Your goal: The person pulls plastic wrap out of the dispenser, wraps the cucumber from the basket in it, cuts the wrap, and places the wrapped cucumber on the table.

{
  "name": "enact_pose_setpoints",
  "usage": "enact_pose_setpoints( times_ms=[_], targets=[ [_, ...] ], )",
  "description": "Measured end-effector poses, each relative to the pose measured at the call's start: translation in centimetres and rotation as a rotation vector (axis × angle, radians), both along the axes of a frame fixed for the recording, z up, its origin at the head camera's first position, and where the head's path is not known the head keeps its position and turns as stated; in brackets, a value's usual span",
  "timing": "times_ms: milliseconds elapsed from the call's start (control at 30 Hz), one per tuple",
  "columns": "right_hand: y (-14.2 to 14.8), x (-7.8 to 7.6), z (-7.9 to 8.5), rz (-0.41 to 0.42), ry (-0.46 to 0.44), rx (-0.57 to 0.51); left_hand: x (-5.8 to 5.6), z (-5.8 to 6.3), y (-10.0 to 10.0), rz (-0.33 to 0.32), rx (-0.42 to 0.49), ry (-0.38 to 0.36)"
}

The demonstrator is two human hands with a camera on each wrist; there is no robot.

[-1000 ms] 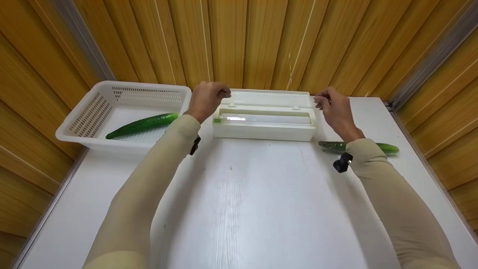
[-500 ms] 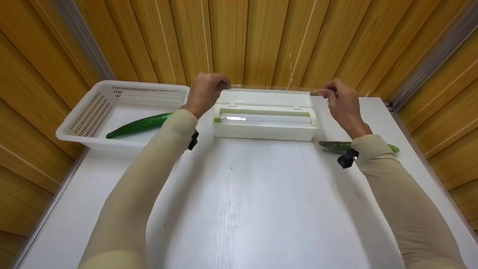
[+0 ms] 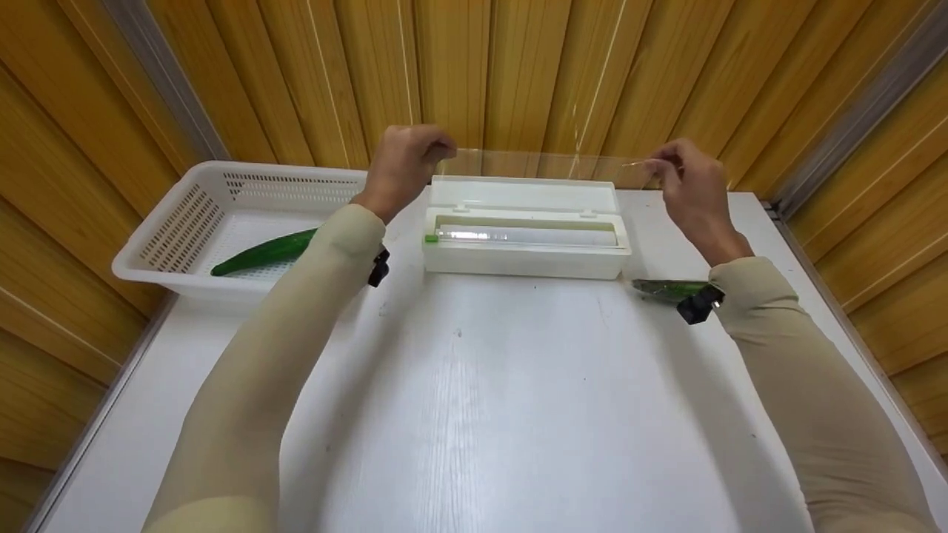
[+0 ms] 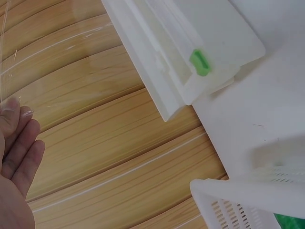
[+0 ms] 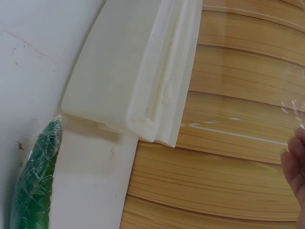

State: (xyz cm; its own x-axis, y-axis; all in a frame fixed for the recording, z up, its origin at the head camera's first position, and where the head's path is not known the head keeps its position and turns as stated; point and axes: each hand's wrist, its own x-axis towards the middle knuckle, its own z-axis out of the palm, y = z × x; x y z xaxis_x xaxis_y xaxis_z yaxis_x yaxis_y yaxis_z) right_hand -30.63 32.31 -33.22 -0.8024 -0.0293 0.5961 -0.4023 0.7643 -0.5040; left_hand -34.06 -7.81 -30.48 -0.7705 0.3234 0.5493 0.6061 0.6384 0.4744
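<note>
1. Head view is showing the cling film (image 3: 533, 164) stretching between two hands, up past the open lid (image 3: 522, 194) of the white box (image 3: 522, 264). It's looking so clear that the wall (image 3: 489, 89) is showing right through. Its lower end seems to be running toward the roll (image 3: 541, 236), though I'm not making out the join.
2. Handling-wise, I'm guessing next to no weight, totally limp, and clingy more than slippery. Any slack would probably be sticking to itself, and a hard tug at one spot could be tearing it.
3. Best hold imo: the two corners of the free edge with even tension, pretty much what these hands are doing.
4. Left hand (image 3: 406, 161) is pinching one corner between thumb and forefinger, so barely any gap there. Left wrist view is showing the other fingers lying loosely alongside.
5. Right hand (image 3: 695, 181) is pinching the opposite corner, thumb tip meeting forefinger. Right wrist view is cutting most of it off, so I'm not able to tell what the lower fingers are doing.
6. Nearby, a wrapped cucumber (image 3: 666, 289) is lying on the tabletop (image 3: 518, 385) just beside the box, and the other cucumber (image 3: 263, 254) is sitting in the basket (image 3: 207, 289) over left.
</note>
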Motion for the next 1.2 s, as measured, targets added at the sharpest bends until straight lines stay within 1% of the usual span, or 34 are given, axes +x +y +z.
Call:
enact_pose_setpoints(
  times_ms=[200,367,467,567,633,733,867,933,1000,1100,1200],
  targets=[
    [0.1,0.1,1.0,-0.01,0.025,0.006,0.0,0.8,-0.2,-0.032,0.017,0.058],
    [0.1,0.2,1.8,-0.004,0.06,0.011,0.0,1.5,-0.3,-0.022,0.015,0.077],
    [0.2,0.5,2.2,0.004,0.062,0.001,0.2,1.9,-0.3,-0.027,0.021,0.087],
    [0.2,0.9,2.6,0.007,0.036,-0.018,0.5,2.1,-0.3,-0.04,0.019,0.093],
    [0.3,1.3,2.6,0.015,0.008,-0.033,0.9,2.2,-0.4,-0.053,0.014,0.084],
    [0.6,2.2,2.6,0.043,-0.041,-0.058,1.4,2.2,-0.6,-0.093,0.033,0.071],
    [1.1,3.8,2.5,0.112,-0.112,-0.073,2.2,2.0,-1.1,-0.161,0.044,0.06],
    [1.5,4.5,2.3,0.166,-0.153,-0.068,2.6,1.9,-1.5,-0.195,0.037,0.035],
    [1.9,5.2,2.2,0.222,-0.205,-0.054,3.2,1.9,-2.0,-0.233,0.029,-0.005],
    [2.3,6.0,2.1,0.301,-0.304,-0.011,4.0,1.9,-2.7,-0.299,0.023,-0.114],
    [2.5,7.0,1.9,0.351,-0.417,0.038,4.8,1.5,-3.4,-0.367,0.006,-0.226]
  ],
)
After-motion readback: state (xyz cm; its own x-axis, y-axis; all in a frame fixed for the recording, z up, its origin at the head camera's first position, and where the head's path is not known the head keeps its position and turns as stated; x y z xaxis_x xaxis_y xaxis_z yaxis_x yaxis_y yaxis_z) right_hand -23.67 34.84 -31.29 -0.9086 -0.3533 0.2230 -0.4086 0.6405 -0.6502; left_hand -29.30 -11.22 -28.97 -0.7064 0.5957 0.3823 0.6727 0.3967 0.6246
